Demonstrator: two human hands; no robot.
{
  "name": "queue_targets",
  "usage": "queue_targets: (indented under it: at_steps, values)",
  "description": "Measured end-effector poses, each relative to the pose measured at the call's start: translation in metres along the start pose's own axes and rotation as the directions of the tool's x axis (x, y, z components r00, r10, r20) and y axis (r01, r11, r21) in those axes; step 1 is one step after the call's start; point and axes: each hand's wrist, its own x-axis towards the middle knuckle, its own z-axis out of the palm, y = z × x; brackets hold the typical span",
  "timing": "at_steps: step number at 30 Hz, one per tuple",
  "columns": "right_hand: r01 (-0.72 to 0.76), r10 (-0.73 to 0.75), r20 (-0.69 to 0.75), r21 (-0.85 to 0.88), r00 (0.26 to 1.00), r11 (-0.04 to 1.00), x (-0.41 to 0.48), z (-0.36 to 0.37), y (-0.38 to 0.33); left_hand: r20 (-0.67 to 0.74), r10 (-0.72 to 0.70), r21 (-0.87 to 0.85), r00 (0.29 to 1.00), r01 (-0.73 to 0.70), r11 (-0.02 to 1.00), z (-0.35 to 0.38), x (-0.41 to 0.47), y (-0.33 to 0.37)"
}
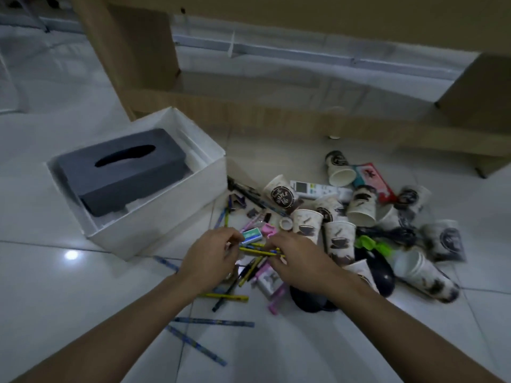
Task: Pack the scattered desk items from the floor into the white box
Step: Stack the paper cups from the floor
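The white box (166,217) sits on the tiled floor at left with a dark grey tissue holder (121,175) inside it. Right of the box lies a pile of desk items: pens and pencils (224,297), a small green box (252,235), paper cups (338,239) and a white remote (312,187). My left hand (210,261) and my right hand (301,261) are both down in the pile, each gripping an end of a small bunch of yellow pencils (257,251). Their fingertips are partly hidden.
Wooden desk legs (132,56) and a low wooden panel (276,117) stand behind the box and pile. A dark computer mouse (384,275), black cable, green clip and a red packet (378,178) lie among the cups. Loose blue pencils (213,322) lie near my forearms.
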Motion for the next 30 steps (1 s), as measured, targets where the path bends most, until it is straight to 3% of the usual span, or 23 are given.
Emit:
queue_targets:
  at_steps: [3,8,12,19,21,23,25,27,28,30]
  values:
    - [-0.049,0.049,-0.048,-0.003,0.998,0.999,0.002,0.003,0.015,0.063,-0.044,0.039,0.997,0.041,0.998,0.018,0.004,0.002]
    - [-0.184,0.182,-0.257,0.015,0.949,0.983,0.027,-0.019,0.057,0.087,-0.065,0.028,0.994,0.063,0.998,0.029,0.031,0.017]
    - [-0.187,0.218,-0.277,0.135,0.936,0.973,0.027,-0.027,0.071,0.058,-0.052,-0.082,0.997,0.056,0.995,0.038,0.054,0.047]
    - [-0.24,0.326,-0.404,0.25,0.855,0.938,-0.045,-0.016,0.098,0.103,0.13,-0.116,0.986,-0.118,0.986,0.067,0.054,0.092]
    - [-0.287,0.369,-0.386,0.255,0.846,0.923,-0.041,-0.016,0.108,0.106,0.079,-0.137,0.991,-0.064,0.988,0.073,0.059,0.094]
    - [-0.292,0.359,-0.35,0.23,0.865,0.928,-0.021,-0.021,0.11,0.117,-0.076,-0.219,0.99,0.1,0.971,0.076,0.069,0.097]
    - [-0.304,0.332,-0.283,0.14,0.9,0.942,0.003,-0.024,0.108,0.12,-0.218,-0.305,0.968,0.245,0.92,0.079,0.077,0.098]
    - [-0.342,0.337,-0.236,0.025,0.911,0.94,0.02,-0.027,0.106,0.101,-0.281,-0.333,0.955,0.298,0.895,0.08,0.082,0.096]
    - [-0.341,0.341,-0.243,0.043,0.908,0.939,0.025,-0.029,0.105,0.095,-0.288,-0.35,0.953,0.303,0.887,0.079,0.084,0.095]
    - [-0.285,0.345,-0.274,0.235,0.898,0.929,0.028,-0.036,0.101,0.121,-0.256,-0.411,0.959,0.283,0.866,0.076,0.083,0.092]
